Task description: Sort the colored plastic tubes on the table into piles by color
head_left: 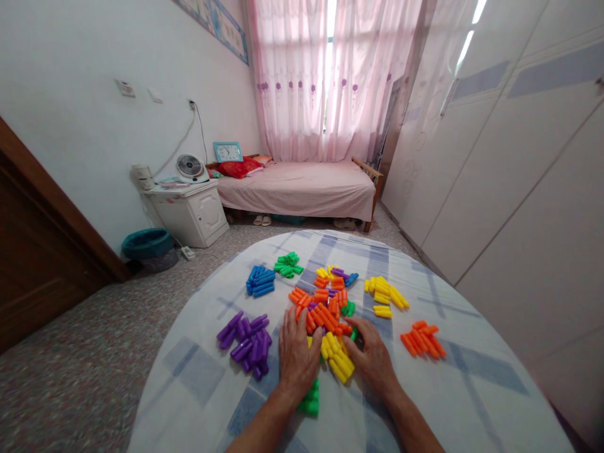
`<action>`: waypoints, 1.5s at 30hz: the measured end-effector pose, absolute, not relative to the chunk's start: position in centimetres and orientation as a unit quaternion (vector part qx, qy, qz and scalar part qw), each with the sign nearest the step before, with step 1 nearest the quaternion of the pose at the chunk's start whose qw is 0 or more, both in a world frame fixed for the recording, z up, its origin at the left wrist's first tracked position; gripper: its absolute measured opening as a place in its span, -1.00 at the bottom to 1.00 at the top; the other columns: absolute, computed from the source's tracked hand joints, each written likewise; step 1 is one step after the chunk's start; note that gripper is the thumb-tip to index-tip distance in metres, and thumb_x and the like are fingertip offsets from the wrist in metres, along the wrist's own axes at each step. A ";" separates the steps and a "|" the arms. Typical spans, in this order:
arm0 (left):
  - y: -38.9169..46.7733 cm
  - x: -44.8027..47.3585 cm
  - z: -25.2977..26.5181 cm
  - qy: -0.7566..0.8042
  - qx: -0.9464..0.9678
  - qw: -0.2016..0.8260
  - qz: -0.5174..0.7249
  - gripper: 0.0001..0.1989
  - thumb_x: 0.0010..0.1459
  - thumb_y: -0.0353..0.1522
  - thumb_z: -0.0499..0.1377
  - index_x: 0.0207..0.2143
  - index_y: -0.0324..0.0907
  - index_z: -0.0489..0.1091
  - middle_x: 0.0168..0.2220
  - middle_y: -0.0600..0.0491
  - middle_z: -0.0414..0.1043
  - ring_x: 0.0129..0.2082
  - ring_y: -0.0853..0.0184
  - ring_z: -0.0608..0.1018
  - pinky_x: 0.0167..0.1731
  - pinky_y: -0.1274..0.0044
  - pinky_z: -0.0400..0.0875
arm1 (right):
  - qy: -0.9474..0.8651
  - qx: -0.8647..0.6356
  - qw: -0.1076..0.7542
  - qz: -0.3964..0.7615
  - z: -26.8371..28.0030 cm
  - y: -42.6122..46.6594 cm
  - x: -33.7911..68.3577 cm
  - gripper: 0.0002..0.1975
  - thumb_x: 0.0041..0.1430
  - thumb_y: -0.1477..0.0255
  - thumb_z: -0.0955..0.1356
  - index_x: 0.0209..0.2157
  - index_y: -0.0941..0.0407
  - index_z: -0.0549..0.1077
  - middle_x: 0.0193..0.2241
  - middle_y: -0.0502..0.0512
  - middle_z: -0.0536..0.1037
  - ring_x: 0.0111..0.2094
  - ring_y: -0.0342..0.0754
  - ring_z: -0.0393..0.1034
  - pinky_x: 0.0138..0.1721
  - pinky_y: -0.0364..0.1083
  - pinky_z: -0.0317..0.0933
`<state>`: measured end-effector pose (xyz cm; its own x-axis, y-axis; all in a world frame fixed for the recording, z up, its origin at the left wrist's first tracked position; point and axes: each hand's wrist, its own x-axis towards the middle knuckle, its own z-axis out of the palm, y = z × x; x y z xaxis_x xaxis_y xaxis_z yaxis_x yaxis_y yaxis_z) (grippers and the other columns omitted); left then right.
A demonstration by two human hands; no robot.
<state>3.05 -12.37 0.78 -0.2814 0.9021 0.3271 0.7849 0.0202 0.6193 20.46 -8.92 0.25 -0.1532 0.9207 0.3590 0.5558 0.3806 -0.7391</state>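
Heap of short, tube-shaped plastic pieces (pixel 324 318), mostly orange with yellow, purple, blue and green mixed in, on a round, cloth-covered table (pixel 189 409), white with blue-grey checks. Bare left hand (pixel 301 346) palm down along the heap's left edge, fingers close together and pointing forward, thumb reaching inward; impossible to say whether gripping anything. Bare right hand (pixel 372 355) curved at the heap's right edge, slim gap between thumb and forefinger, green plastic piece (pixel 354 333) showing there; grip unclear. Cluster of yellow plastic pieces (pixel 338 358) at the heap's near side, between both hands. Green plastic tubes (pixel 310 401) nearer than the heap, partly covered by the left wrist. Left of the heap, purple plastic pile (pixel 255 345); beyond it to the left, blue plastic pile (pixel 260 281) and bright green plastic pile (pixel 288 265). Right of the heap, yellow plastic pile (pixel 383 292) and, farther out, orange plastic pile (pixel 423 340). Well beyond the heap, pink-covered wooden bed (pixel 302 182) and sheer pink curtains (pixel 297 113).
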 end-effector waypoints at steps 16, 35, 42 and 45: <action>-10.0 2.6 0.2 0.604 0.578 0.149 0.528 -0.68 0.27 -0.30 -0.06 -0.01 -0.20 0.34 0.07 -0.10 0.32 0.15 0.24 0.31 0.18 0.25 0.18 | -0.662 -0.531 0.442 0.289 1.9 -9.5 20.5 -0.64 0.15 0.20 0.25 -0.13 0.12 0.44 -0.14 0.15 0.52 -0.10 0.03 0.40 -0.07 -0.03 0.24; -17.4 1.0 7.5 0.539 0.817 0.188 0.077 -0.71 -0.06 -0.28 0.28 -0.22 -0.07 0.39 -0.16 0.03 0.38 -0.18 0.22 0.43 -0.22 0.46 0.34 | -0.544 -0.592 0.518 0.292 0.8 -8.5 21.8 -0.60 0.20 0.16 0.16 -0.12 0.10 0.42 -0.07 0.18 0.49 -0.01 0.05 0.34 0.07 0.08 0.13; -18.1 0.2 5.2 0.547 0.815 0.179 0.066 -0.75 -0.07 -0.44 0.22 -0.27 -0.09 0.38 -0.14 0.03 0.38 -0.11 0.24 0.39 -0.12 0.47 0.31 | -0.551 -0.604 0.496 0.293 1.2 -8.7 21.5 -0.58 0.17 0.15 0.17 -0.12 0.12 0.43 -0.07 0.20 0.49 -0.02 0.06 0.35 0.04 0.05 0.15; -17.8 -0.1 5.6 0.558 0.805 0.184 0.078 -0.74 -0.08 -0.32 0.31 -0.28 -0.10 0.40 -0.18 0.03 0.42 -0.14 0.20 0.41 -0.16 0.45 0.32 | -0.551 -0.604 0.496 0.293 1.4 -8.7 21.6 -0.56 0.15 0.14 0.18 -0.12 0.13 0.43 -0.08 0.20 0.50 -0.03 0.07 0.36 0.03 0.06 0.16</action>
<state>-0.10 -17.78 5.62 0.3644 0.9278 -0.0799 0.8705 -0.3089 0.3832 21.60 -8.73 1.36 0.2206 0.9561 0.1926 0.3744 0.0994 -0.9219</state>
